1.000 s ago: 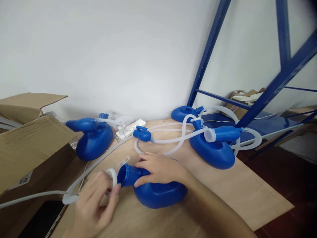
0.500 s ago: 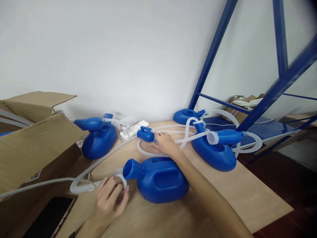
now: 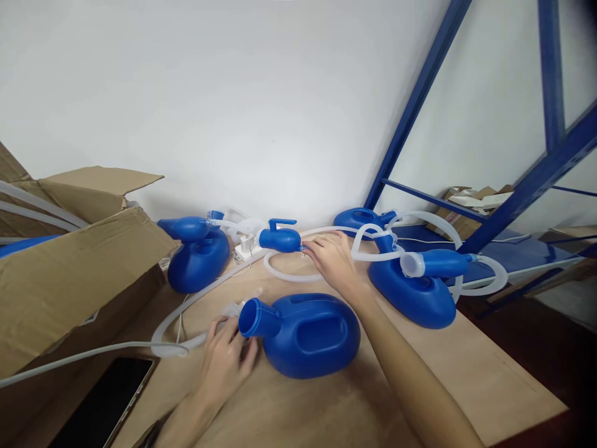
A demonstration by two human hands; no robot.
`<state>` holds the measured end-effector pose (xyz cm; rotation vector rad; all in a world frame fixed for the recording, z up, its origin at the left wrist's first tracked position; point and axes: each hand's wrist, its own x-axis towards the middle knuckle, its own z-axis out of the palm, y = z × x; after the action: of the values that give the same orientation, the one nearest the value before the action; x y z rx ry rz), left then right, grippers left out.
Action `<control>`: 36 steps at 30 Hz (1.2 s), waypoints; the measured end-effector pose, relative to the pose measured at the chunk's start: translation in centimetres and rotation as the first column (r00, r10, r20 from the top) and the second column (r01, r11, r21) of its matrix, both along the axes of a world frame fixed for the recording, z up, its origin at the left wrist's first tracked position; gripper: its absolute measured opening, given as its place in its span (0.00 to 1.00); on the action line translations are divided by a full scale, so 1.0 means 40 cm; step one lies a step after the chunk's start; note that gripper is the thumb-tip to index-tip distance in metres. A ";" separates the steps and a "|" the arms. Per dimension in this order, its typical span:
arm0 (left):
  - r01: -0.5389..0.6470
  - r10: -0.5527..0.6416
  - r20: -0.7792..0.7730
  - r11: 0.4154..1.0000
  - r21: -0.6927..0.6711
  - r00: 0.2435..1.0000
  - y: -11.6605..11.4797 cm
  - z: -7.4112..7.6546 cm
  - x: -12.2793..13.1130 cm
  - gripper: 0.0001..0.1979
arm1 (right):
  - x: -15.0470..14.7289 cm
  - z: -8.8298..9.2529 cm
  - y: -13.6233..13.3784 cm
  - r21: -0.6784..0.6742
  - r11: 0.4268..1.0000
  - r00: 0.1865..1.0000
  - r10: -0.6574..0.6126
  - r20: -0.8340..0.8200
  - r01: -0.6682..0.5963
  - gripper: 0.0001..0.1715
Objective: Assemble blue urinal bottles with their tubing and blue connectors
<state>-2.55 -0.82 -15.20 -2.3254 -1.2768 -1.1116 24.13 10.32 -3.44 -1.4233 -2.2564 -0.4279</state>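
A blue plastic urinal bottle (image 3: 312,364) lies on the table in front of me, its uncapped mouth facing left. My left hand (image 3: 226,358) is beside that mouth, fingers curled at a translucent hose cap (image 3: 232,309); the bottle's mouth partly hides the fingertips. From under this hand a translucent hose (image 3: 172,347) loops off to the left. My right hand (image 3: 333,258) reaches past the bottle and pinches the narrow end of a small blue urinal head (image 3: 280,240). The head is held near a white power strip (image 3: 247,249), with its lid tab sticking up.
Other blue bottles with hoses stand at left (image 3: 198,264), right (image 3: 415,298) and back right (image 3: 357,219). An opened cardboard box (image 3: 93,274) takes up the left side. A black phone (image 3: 102,404) lies at front left. A blue metal rack (image 3: 420,99) rises at right.
The small urinal head has risen slightly and moved right with my right hand. My left hand has shifted right, and the cap ring it held in front is now behind its fingers.
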 end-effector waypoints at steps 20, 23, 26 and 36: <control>-0.003 -0.020 0.191 0.993 0.114 0.981 -0.007 0.016 -0.012 0.06 | 0.210 -0.069 -0.069 0.378 0.925 0.991 0.022 -0.129 0.028 0.15; -0.010 -0.014 0.208 0.994 0.112 0.978 -0.007 0.016 -0.015 0.07 | 0.208 -0.094 -0.075 0.409 0.911 0.986 0.027 -0.165 0.043 0.15; -0.028 0.010 0.225 0.997 0.079 0.974 -0.007 0.010 -0.019 0.06 | 0.203 -0.120 -0.080 0.446 0.894 0.986 0.038 -0.162 0.039 0.14; -0.096 0.095 0.383 0.995 -0.016 0.919 -0.011 0.023 -0.034 0.09 | 0.144 -0.186 -0.093 0.413 0.907 0.990 -0.024 -0.141 0.081 0.13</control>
<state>-3.90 -1.25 -14.29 -2.0801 -1.4961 -1.5894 29.90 6.59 -10.87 -1.2468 -1.8769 -0.7601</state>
